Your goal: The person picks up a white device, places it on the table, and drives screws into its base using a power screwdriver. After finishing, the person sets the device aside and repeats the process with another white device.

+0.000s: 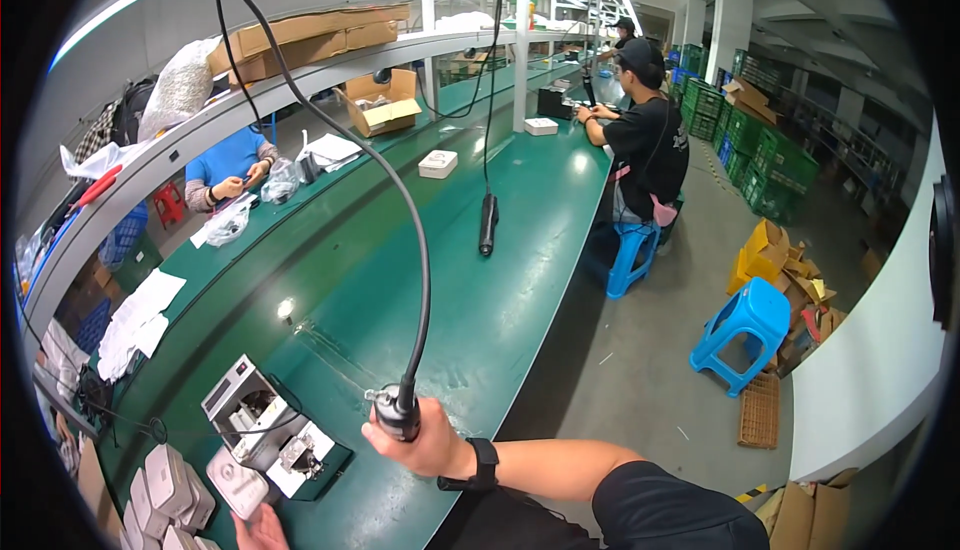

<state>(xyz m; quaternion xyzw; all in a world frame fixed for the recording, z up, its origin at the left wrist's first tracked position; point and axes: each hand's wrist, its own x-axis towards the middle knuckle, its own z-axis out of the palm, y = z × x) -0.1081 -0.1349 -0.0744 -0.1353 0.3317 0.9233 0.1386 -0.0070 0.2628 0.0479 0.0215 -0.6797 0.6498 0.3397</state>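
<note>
My right hand is wrapped round a black electric screwdriver, held above the green bench with its cable rising from the top. At the lower left, my left hand has its fingers at the near edge of a white square box, partly cut off by the picture's lower rim. That box lies beside a small machine with a pale panel and an open metal mechanism. Left of it several more white boxes are stacked.
A second screwdriver hangs by its cable over the bench. White boxes stand farther along. Across the bench sits a person in blue; another in black sits on the right. A blue stool stands on the floor.
</note>
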